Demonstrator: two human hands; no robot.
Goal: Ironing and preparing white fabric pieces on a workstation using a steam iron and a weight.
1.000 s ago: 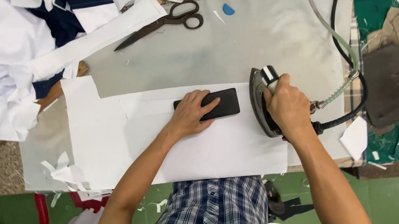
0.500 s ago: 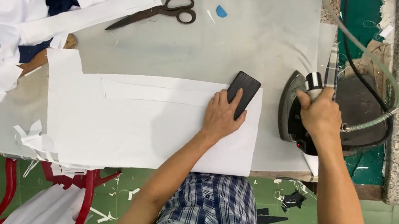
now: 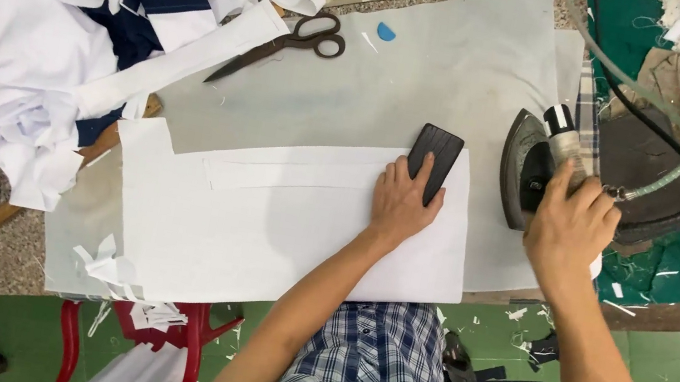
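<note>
L hand (image 3: pixel 400 203) lay flat on the white fabric piece (image 3: pixel 279 222), fingers together, tips on a black block (image 3: pixel 432 160) at the fabric's top-right edge. R hand (image 3: pixel 569 225) had its fingers clamped on the iron (image 3: pixel 528 167), just right of the fabric, near the worktop (image 3: pixel 434 69) edge. Scissors (image 3: pixel 287 42) lay well above the fabric, bare worktop between.

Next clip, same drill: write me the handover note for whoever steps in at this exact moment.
Left hand lies flat on the white fabric panel, fingers on a black block at its upper right edge.
Right hand grips the iron, which stands at the right of the grey pressing pad, off the fabric.
Scissors lie open further back, beside a heap of white and navy pieces.
Done: a fold shows across the panel.
Left: cannot tell how much is pressed.
</note>
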